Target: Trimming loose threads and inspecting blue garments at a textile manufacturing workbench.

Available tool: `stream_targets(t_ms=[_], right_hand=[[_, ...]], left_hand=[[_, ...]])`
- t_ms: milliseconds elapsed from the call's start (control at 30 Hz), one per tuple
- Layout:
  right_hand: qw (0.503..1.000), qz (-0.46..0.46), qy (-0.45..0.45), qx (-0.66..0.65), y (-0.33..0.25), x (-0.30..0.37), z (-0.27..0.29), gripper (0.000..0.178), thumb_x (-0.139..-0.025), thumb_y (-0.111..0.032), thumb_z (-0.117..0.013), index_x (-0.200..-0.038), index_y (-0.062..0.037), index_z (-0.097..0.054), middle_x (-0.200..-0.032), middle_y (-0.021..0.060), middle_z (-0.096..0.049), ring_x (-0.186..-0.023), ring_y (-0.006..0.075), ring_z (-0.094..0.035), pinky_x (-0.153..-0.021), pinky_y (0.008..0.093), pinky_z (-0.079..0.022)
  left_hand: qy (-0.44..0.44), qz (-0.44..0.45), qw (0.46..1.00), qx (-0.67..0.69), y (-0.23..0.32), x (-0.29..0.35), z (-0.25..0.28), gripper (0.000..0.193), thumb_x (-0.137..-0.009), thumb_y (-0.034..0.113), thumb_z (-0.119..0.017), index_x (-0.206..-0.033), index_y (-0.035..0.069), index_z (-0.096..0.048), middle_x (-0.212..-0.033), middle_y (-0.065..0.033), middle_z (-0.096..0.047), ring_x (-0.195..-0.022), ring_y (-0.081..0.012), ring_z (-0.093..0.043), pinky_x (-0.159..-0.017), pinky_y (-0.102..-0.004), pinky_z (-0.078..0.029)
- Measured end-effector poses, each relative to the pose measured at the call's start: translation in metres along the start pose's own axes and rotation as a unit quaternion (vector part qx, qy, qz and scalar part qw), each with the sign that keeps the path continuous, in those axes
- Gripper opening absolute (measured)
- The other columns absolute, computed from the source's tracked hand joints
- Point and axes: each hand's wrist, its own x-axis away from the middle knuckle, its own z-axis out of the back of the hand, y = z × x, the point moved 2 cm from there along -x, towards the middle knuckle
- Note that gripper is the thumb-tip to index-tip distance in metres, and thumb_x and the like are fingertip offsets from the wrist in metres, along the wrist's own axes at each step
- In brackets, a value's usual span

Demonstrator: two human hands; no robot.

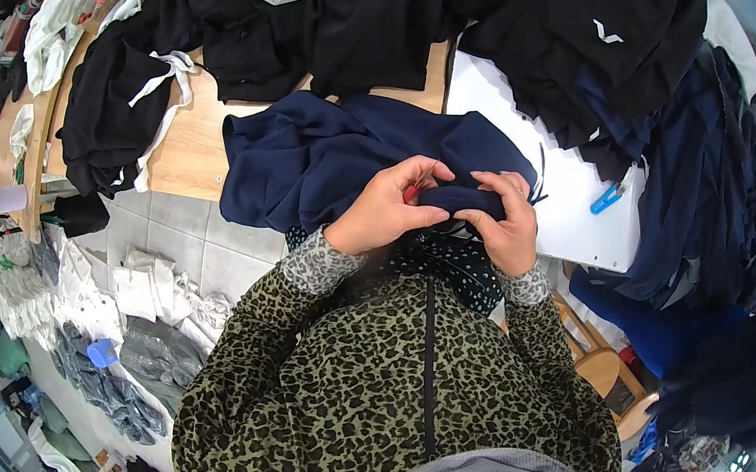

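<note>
A navy blue garment (313,145) lies bunched across the near edge of the table, part of it drawn up between my hands. My left hand (385,208) is closed on a folded, band-like edge of it, thumb in front and fingers behind. A small red thing (411,193) shows at this hand's palm; its kind I cannot make out. My right hand (507,223) pinches the other end of the same folded edge, fingers curled over the top. The two thumbs point toward each other along the fold. A dark cord (541,177) hangs out just beyond my right hand.
Blue-handled thread snips (607,199) lie on the white tabletop (513,100) at right. Black garments (374,23) are heaped along the back. Navy garments (704,185) hang piled at the right. A wooden stool (606,369) stands below right; white bundles (153,287) lie on the floor at left.
</note>
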Motion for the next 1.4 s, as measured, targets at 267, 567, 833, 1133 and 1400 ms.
stream_targets(t_ms=[267,567,833,1133,1400], right_hand=[[0.999,0.044,-0.014,0.023,0.010,0.003,0.000,0.038,-0.061,-0.020,-0.079,-0.094,-0.0058,-0.067,-0.069,0.0030,-0.052,-0.071,0.0186,-0.050,-0.082,0.0324,-0.034],[0.999,0.019,0.006,0.050,0.008,0.004,-0.002,0.027,-0.063,-0.021,-0.078,-0.081,-0.0071,-0.065,-0.076,0.0019,-0.059,-0.086,0.0197,-0.054,-0.085,0.0334,-0.033],[0.993,-0.069,-0.026,-0.096,0.019,0.010,-0.012,0.023,-0.068,-0.015,-0.077,-0.083,-0.0030,-0.064,-0.093,0.0090,-0.057,-0.099,0.0232,-0.051,-0.089,0.0340,-0.037],[0.978,-0.131,-0.037,-0.161,0.018,0.010,-0.014,0.025,-0.069,-0.016,-0.077,-0.082,-0.0002,-0.063,-0.091,0.0091,-0.057,-0.097,0.0222,-0.052,-0.085,0.0321,-0.041],[0.997,-0.051,-0.055,0.033,0.007,0.003,-0.011,0.026,-0.068,-0.022,-0.077,-0.079,-0.0025,-0.064,-0.083,0.0067,-0.058,-0.092,0.0221,-0.053,-0.085,0.0346,-0.037]], left_hand=[[0.002,0.030,0.995,0.100,0.001,0.003,0.003,0.037,-0.075,-0.004,-0.070,-0.109,0.000,-0.056,-0.098,-0.0013,-0.057,-0.085,-0.0052,-0.054,-0.074,-0.0181,-0.046],[-0.005,0.039,0.995,0.092,0.004,0.005,0.004,0.034,-0.077,-0.003,-0.068,-0.110,-0.002,-0.058,-0.103,-0.0026,-0.058,-0.091,-0.0070,-0.054,-0.081,-0.0209,-0.045],[-0.005,0.074,0.994,0.074,0.009,0.005,0.006,0.026,-0.079,0.000,-0.067,-0.104,-0.003,-0.061,-0.093,-0.0001,-0.060,-0.084,-0.0052,-0.055,-0.078,-0.0194,-0.045],[-0.018,0.016,0.997,-0.069,0.014,-0.002,0.014,0.020,-0.080,0.006,-0.068,-0.098,-0.001,-0.064,-0.091,0.0004,-0.058,-0.077,-0.0047,-0.054,-0.069,-0.0207,-0.045],[0.001,-0.178,0.921,-0.346,0.026,-0.011,-0.008,0.012,-0.079,0.006,-0.068,-0.089,0.001,-0.064,-0.080,-0.0037,-0.053,-0.063,-0.0107,-0.051,-0.056,-0.0240,-0.042]])
